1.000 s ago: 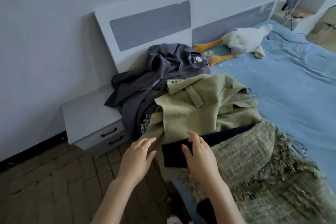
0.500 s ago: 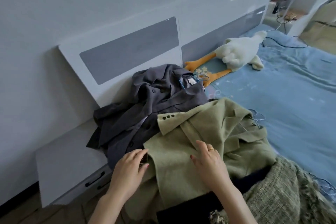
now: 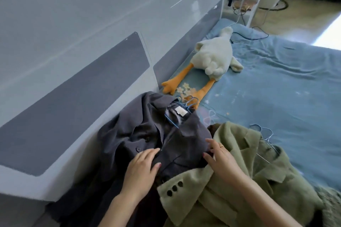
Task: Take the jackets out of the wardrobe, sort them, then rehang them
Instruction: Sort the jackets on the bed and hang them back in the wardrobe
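— Both hands lie flat and open on the pile, gripping nothing: the left hand (image 3: pixel 142 168) on the grey jacket (image 3: pixel 147 140), the right hand (image 3: pixel 224 160) at the seam where grey meets the green jacket (image 3: pixel 245 175).

— How far along is it?

— Early, I'd judge. The jackets are out of the wardrobe and heaped on the bed (image 3: pixel 276 88) by the headboard (image 3: pixel 77 83); sorting looks barely begun, and nothing is rehung.

— Still on hangers?

— A blue hanger (image 3: pixel 184 107) shows at the grey collar, a wire hanger (image 3: pixel 265 143) at the green. Further right, a plush goose (image 3: pixel 214 57) lies well apart from both hands.
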